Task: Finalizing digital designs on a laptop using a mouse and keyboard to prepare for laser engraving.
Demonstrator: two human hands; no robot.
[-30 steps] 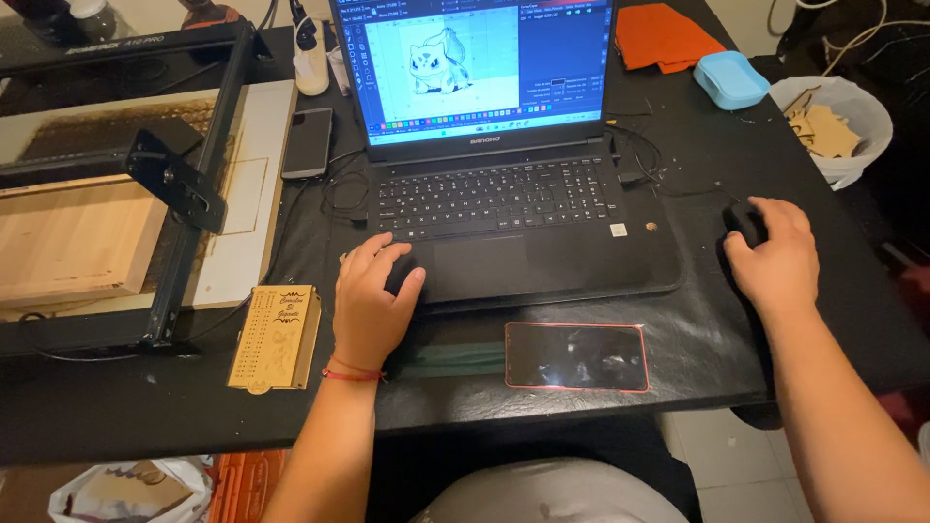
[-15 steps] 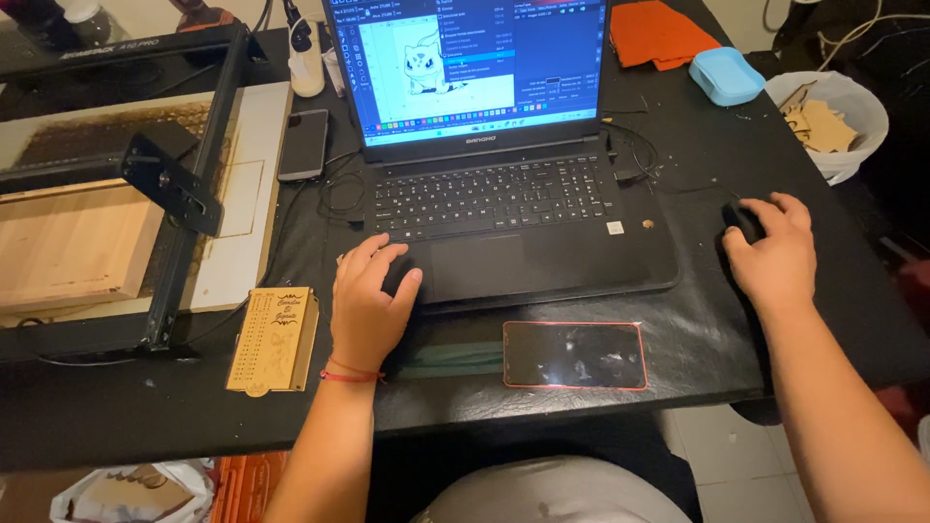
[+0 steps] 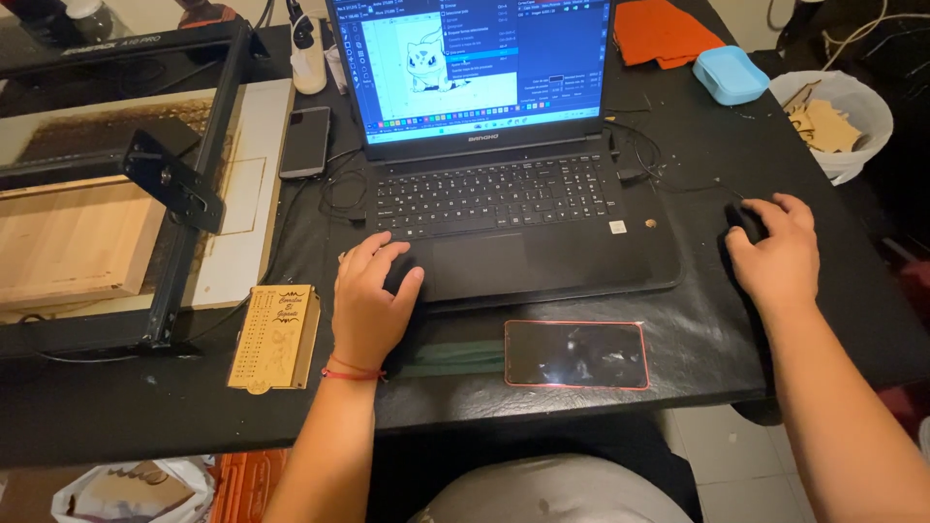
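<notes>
Your right hand [image 3: 780, 257] cupped over black mouse [image 3: 744, 221], far right of table [image 3: 126, 412]. Mouse light, rigid, likely glides easily; grip sides, palm on top. Your left hand [image 3: 368, 295] rests loose, grasping nothing, on laptop [image 3: 542, 242] palm rest, near-left corner.

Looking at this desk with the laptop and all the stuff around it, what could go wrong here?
The phone with the red rim lies flat at the table's near edge, between both forearms; a nudge might push it off. Loose cables run behind the right hand on the mouse and could snag. The left hand rests on the laptop beside the touchpad, so a stray touch may move the cursor.
</notes>
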